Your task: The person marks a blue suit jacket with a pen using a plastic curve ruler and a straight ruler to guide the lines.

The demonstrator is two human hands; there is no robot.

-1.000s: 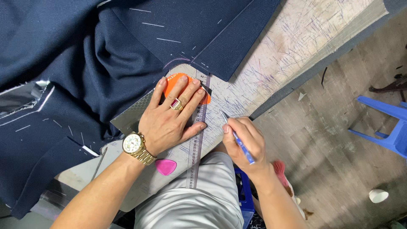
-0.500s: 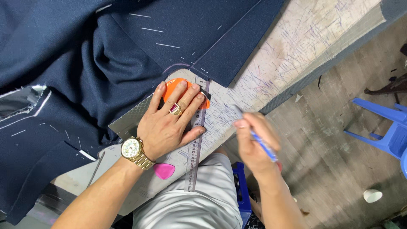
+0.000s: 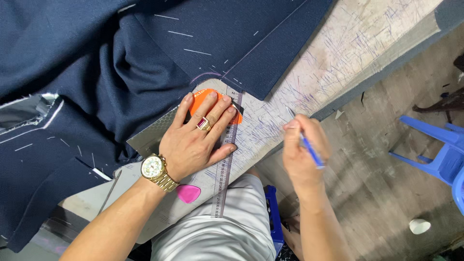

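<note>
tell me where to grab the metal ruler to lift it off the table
Probably by its near end: the metal ruler lies flat, running away from the person, with the left hand pressing its far half. The near end juts past the table edge over the lap, so pinch top and underside there, coming from the person's side.

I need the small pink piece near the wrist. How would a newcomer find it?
Start at the scribbled worktable, then follow the steel ruler toward its near end. Just left of it, below the gold watch on the left hand, lies the pink tailor's chalk: teardrop-shaped and uncovered, unlike the orange piece under the fingers.
</note>
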